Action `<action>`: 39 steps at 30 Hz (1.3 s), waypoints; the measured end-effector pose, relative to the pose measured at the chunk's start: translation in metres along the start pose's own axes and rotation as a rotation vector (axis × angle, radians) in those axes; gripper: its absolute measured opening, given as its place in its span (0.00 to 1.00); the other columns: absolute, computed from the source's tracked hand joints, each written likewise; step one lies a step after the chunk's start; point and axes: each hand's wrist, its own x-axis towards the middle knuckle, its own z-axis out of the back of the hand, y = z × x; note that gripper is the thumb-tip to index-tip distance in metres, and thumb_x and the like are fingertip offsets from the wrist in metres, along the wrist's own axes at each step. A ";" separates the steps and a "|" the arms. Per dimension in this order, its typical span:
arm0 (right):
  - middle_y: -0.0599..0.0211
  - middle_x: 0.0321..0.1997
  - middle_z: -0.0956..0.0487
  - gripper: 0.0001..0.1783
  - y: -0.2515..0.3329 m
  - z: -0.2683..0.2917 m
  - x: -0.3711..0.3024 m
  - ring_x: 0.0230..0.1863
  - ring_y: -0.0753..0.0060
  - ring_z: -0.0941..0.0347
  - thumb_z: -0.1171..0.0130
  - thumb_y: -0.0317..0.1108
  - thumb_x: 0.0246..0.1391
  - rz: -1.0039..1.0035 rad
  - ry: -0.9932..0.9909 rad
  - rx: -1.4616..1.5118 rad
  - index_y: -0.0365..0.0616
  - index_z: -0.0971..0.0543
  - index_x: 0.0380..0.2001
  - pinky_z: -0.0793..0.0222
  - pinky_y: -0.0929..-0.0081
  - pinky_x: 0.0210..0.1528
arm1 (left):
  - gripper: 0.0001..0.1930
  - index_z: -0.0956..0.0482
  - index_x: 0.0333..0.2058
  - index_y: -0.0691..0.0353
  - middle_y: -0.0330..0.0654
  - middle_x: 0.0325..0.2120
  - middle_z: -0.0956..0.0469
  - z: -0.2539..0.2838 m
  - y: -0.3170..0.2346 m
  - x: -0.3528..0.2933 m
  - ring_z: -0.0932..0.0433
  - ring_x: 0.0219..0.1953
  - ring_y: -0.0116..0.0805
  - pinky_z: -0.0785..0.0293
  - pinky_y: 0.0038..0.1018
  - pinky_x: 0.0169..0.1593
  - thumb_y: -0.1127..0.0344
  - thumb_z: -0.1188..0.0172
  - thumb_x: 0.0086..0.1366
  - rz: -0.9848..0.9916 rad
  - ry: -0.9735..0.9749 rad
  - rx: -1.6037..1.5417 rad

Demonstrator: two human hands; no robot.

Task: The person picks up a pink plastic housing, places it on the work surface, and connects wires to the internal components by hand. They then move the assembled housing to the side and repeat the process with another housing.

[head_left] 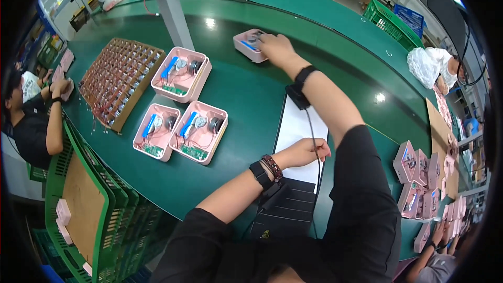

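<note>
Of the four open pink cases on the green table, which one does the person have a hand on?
The far pink case, alone beyond the others: the right hand rests on it. The other three sit untouched in a cluster to the left, near the wooden grid tray.

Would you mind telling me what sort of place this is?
Most likely an assembly line in a factory: a long green belt carries pink cases with wired parts, a tray of small parts sits beside them, and green crates stand behind.
</note>
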 end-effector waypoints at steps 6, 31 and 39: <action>0.66 0.42 0.25 0.10 0.019 0.076 -0.173 0.45 0.66 0.28 0.45 0.31 0.43 0.040 -0.272 -0.179 0.47 0.23 0.33 0.32 0.71 0.38 | 0.09 0.25 0.36 0.64 0.37 0.28 0.22 0.006 0.020 0.000 0.24 0.33 0.25 0.29 0.21 0.37 0.65 0.50 0.69 -0.106 -0.013 -0.067; 0.69 0.34 0.29 0.09 0.147 0.081 -0.343 0.40 0.62 0.31 0.37 0.29 0.44 -0.509 -0.110 0.632 0.45 0.26 0.29 0.35 0.66 0.40 | 0.38 0.30 0.54 0.54 0.41 0.60 0.36 -0.017 -0.039 -0.086 0.39 0.63 0.42 0.40 0.38 0.62 0.49 0.29 0.44 -0.042 0.009 1.271; 0.69 0.33 0.30 0.08 0.157 0.089 -0.346 0.39 0.64 0.31 0.37 0.27 0.44 -0.480 -0.129 0.551 0.46 0.27 0.27 0.37 0.67 0.40 | 0.37 0.29 0.54 0.53 0.40 0.60 0.36 -0.016 -0.034 -0.087 0.39 0.63 0.41 0.39 0.38 0.62 0.49 0.29 0.44 -0.040 -0.003 1.231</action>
